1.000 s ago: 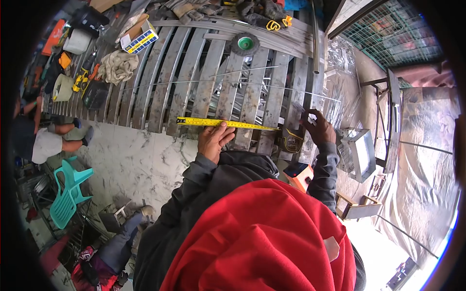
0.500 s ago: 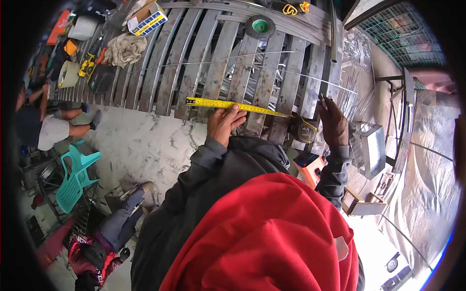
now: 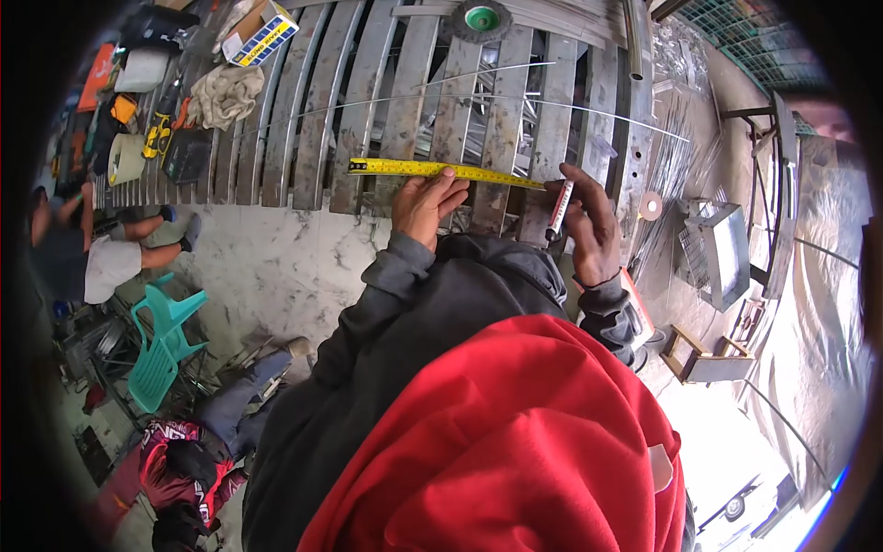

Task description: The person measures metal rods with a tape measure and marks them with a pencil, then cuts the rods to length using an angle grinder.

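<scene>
So the tape measure (image 3: 405, 168) is pulled out across the near ends of a rack of flat steel slats (image 3: 368, 92), yellow blade running left to right and lying right on the metal. The left hand (image 3: 428, 204) is on it about midway, fingers curled over and pressing the blade down against a slat, thumb tucked underneath. I can't see the tape's case anywhere; the blade's far end runs in behind the other hand.

The right hand (image 3: 589, 230) sits at that right end of the blade, fingers closed around a white marker (image 3: 558, 210) with red on it, held more or less upright with its top end touching or just beside the tape (too small to tell which).

Other stuff around: a thin wire (image 3: 552, 101) arcs over the slats further back, a grinding disc (image 3: 481, 17) with a green centre lies at the far edge, and a crumpled rag (image 3: 225, 92) is beside a blue and yellow box (image 3: 262, 37) on the left. On the floor there's a teal plastic chair (image 3: 166, 340), with another person (image 3: 101, 262) sitting close by.
</scene>
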